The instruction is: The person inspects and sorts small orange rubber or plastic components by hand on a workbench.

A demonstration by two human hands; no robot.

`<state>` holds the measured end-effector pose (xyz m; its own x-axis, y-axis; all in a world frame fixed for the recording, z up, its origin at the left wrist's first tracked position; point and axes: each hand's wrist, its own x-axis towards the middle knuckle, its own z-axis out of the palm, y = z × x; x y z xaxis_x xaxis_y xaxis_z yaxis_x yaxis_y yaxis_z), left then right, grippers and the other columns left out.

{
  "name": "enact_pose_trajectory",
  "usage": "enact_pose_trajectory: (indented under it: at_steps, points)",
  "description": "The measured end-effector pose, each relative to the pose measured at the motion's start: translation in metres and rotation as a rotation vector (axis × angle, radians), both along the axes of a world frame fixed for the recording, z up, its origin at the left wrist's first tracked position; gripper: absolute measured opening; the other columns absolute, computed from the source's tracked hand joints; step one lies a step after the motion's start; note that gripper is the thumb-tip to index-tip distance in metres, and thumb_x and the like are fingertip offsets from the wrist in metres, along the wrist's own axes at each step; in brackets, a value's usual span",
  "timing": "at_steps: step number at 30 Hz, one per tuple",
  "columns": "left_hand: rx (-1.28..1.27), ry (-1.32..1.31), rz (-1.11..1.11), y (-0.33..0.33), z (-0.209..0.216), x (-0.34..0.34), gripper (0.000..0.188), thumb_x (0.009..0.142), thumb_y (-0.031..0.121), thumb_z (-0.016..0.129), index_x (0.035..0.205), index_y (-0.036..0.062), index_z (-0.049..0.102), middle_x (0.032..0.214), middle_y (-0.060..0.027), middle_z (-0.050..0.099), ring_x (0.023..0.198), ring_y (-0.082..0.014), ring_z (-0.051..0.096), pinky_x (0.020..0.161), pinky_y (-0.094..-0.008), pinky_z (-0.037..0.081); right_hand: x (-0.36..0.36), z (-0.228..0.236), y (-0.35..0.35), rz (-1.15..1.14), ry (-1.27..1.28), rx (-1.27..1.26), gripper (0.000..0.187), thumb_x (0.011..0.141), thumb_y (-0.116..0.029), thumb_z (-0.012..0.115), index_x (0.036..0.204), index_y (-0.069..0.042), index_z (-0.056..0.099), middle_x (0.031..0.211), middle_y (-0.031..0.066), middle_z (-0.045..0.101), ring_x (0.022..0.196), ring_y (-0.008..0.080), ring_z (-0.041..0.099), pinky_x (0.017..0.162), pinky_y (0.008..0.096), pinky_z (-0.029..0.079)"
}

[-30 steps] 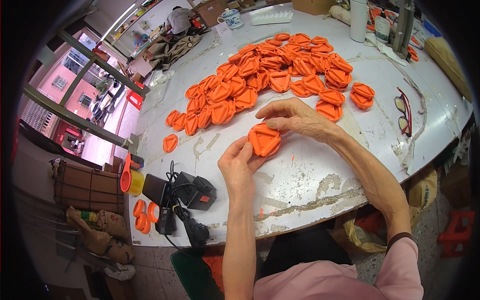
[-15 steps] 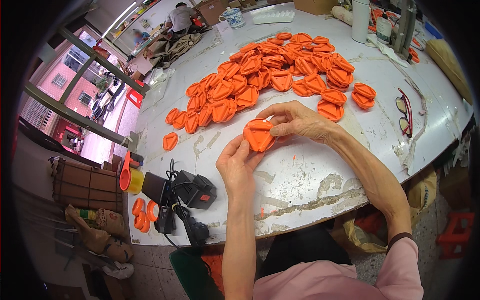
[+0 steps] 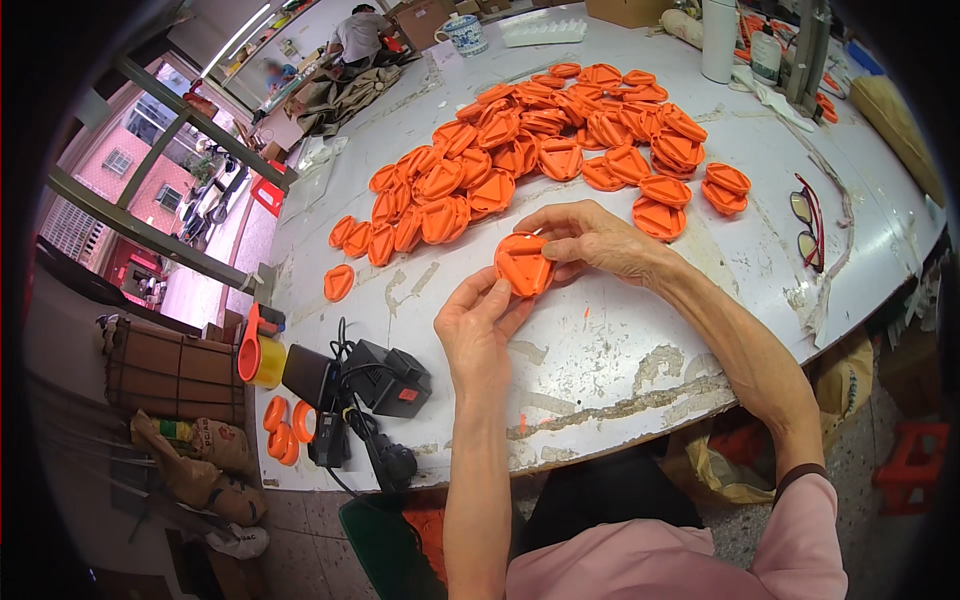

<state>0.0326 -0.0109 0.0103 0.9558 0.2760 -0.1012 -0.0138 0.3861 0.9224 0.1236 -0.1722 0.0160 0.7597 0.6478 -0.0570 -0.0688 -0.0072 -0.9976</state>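
Between my two hands, above the near middle of the table, is a round orange plastic disc (image 3: 524, 267) with a raised triangle on its face. My left hand (image 3: 474, 318) pinches its lower left edge, thumb toward the front. At the upper right edge, the thumb and fingers of my right hand (image 3: 598, 244) grip the same disc. Part of its rim and its back are hidden by the fingers. Just beyond lies a large heap of similar orange discs (image 3: 441, 180), and a single loose disc (image 3: 339, 282) rests to the left of my hands.
The worn white table (image 3: 600, 400) has chipped patches. Black power adapters (image 3: 385, 378) with cables, orange rings (image 3: 277, 412) and a yellow-and-orange container (image 3: 262, 358) stand at the left edge. Red-framed glasses (image 3: 811, 225) lie at right. A mug (image 3: 464, 35) and a white bottle (image 3: 718, 40) stand farther back.
The disc has turned a little in my fingers and shifted slightly right. Both hands keep their grip on it, and the heap is unchanged.
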Motion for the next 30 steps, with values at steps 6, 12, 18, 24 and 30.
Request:
enact_pose_trajectory:
  at_steps: [6, 12, 18, 24, 30]
  points:
    - [0.016, 0.013, -0.014, 0.002, 0.001, -0.001, 0.024, 0.087, 0.003, 0.056, 0.107, -0.0096, 0.055, 0.099, -0.0156, 0.060, 0.088, -0.0221, 0.062, 0.078, -0.0367, 0.054, 0.000, -0.001, 0.003, -0.011, -0.032, -0.026, 0.037, 0.083, -0.009, 0.056, 0.120, -0.004, 0.054, 0.104, 0.0037, 0.061, 0.087, 0.0085, 0.057, 0.071, 0.0211, 0.051]
    - [0.030, 0.032, -0.016, -0.001, 0.001, 0.001, 0.025, 0.087, 0.002, 0.053, 0.110, -0.0095, 0.053, 0.101, -0.0161, 0.060, 0.089, -0.0223, 0.062, 0.077, -0.0357, 0.054, 0.000, 0.001, -0.001, -0.027, -0.131, -0.055, 0.035, 0.083, -0.010, 0.057, 0.117, -0.002, 0.056, 0.101, 0.0046, 0.061, 0.087, 0.0102, 0.056, 0.073, 0.0233, 0.049]
    - [0.014, 0.041, -0.024, 0.000, -0.003, 0.004, 0.027, 0.087, 0.002, 0.052, 0.113, -0.0092, 0.051, 0.103, -0.0164, 0.061, 0.089, -0.0221, 0.063, 0.077, -0.0345, 0.055, 0.001, 0.001, -0.002, -0.020, -0.147, -0.014, 0.036, 0.083, -0.011, 0.058, 0.117, -0.001, 0.057, 0.101, 0.0073, 0.061, 0.089, 0.0122, 0.057, 0.076, 0.0253, 0.048]
    - [0.029, 0.047, -0.039, 0.001, -0.003, 0.003, 0.029, 0.087, 0.001, 0.052, 0.114, -0.0088, 0.050, 0.104, -0.0160, 0.061, 0.089, -0.0212, 0.063, 0.076, -0.0322, 0.055, 0.001, 0.002, -0.002, -0.014, -0.195, -0.007, 0.036, 0.082, -0.013, 0.060, 0.116, 0.000, 0.057, 0.100, 0.0081, 0.061, 0.089, 0.0129, 0.057, 0.076, 0.0252, 0.048]
    - [-0.008, 0.022, -0.067, 0.006, -0.010, -0.001, 0.030, 0.086, 0.001, 0.055, 0.115, -0.0068, 0.051, 0.103, -0.0133, 0.060, 0.089, -0.0202, 0.062, 0.075, -0.0322, 0.055, -0.005, 0.002, -0.002, 0.007, -0.232, -0.022, 0.034, 0.083, -0.011, 0.059, 0.116, 0.000, 0.057, 0.100, 0.0070, 0.061, 0.089, 0.0119, 0.057, 0.075, 0.0249, 0.048]
